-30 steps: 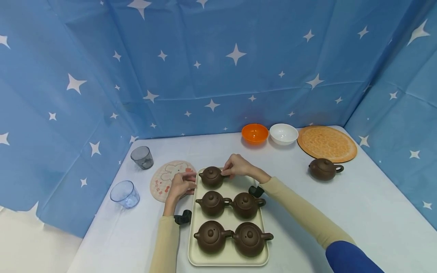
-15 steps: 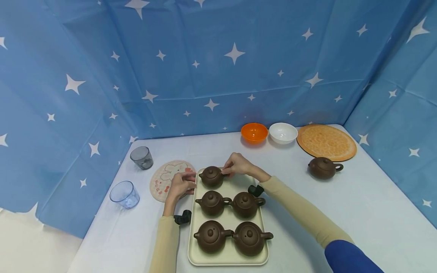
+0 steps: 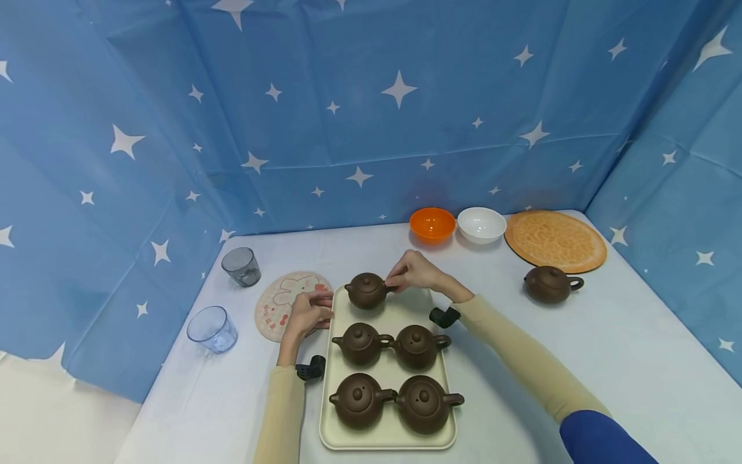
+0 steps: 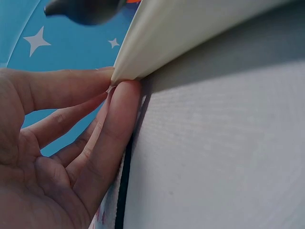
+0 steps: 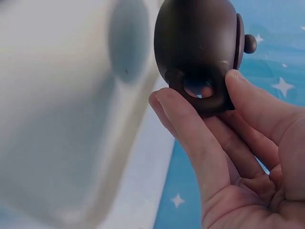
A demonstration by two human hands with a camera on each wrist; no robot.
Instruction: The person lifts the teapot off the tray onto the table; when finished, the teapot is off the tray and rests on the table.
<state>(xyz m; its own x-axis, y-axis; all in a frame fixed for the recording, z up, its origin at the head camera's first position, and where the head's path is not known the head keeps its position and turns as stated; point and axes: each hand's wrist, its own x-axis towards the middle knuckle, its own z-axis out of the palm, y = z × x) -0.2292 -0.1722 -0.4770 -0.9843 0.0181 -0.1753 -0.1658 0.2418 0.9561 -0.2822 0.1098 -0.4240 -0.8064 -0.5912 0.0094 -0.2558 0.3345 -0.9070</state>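
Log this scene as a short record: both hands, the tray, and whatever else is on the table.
Left hand: grips the tray's left edge near its far corner
Right hand: pinches the handle of the held teapot
Held teapot: over the tray's far end, apparently lifted
Tray: carries four other brown teapots, two by two
Right side: sixth teapot, orange round mat
Back: orange bowl, white bowl
Left side: grey glass, blue glass, rabbit mat
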